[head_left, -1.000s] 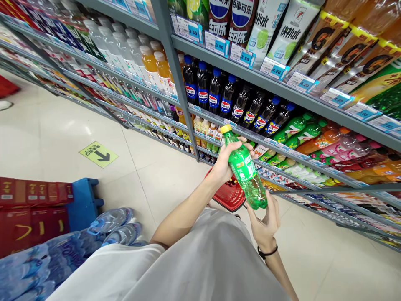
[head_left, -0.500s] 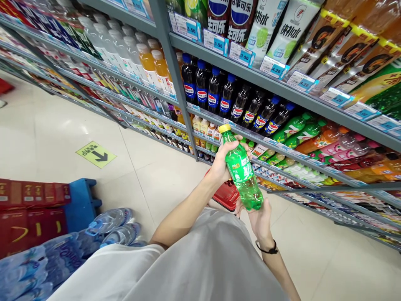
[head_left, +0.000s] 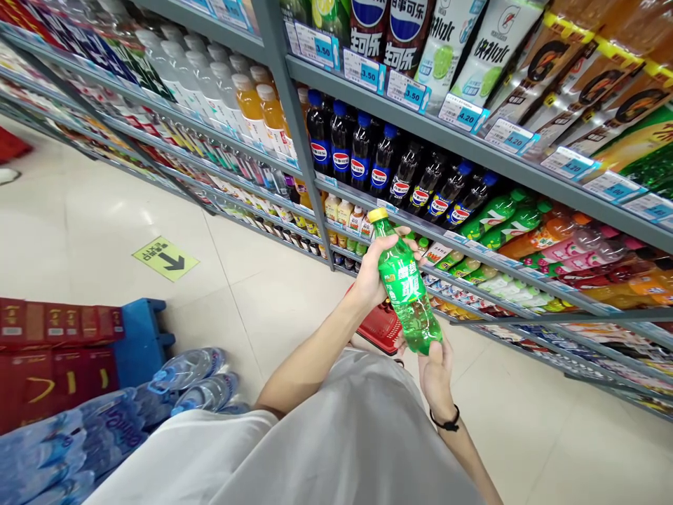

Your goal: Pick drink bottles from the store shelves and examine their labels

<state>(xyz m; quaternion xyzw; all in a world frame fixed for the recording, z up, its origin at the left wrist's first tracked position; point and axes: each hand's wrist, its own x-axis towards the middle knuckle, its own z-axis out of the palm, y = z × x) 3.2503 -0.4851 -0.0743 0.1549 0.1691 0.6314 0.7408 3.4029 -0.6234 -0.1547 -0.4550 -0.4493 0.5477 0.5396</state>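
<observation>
Green soda btl [head_left: 407,294] tilted in front of me, red basket [head_left: 381,328] just behind it. L hand [head_left: 381,270] wrapped round upper body, fingers curled; R hand [head_left: 434,375] cups the base. If R slips on smooth plastic, btl could drop to tile floor [head_left: 273,330]. Its label's too blurred to read; Pepsi btls [head_left: 341,151] on shelf, price tags [head_left: 407,90] read 3.50.

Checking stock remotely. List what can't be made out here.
Head view:
Red shopping basket: contents hidden by the green bottle and left hand.
Lower-shelf price tags: too small to read.
Shrink-wrapped water bottles: cut off by the lower-left edge.
</observation>
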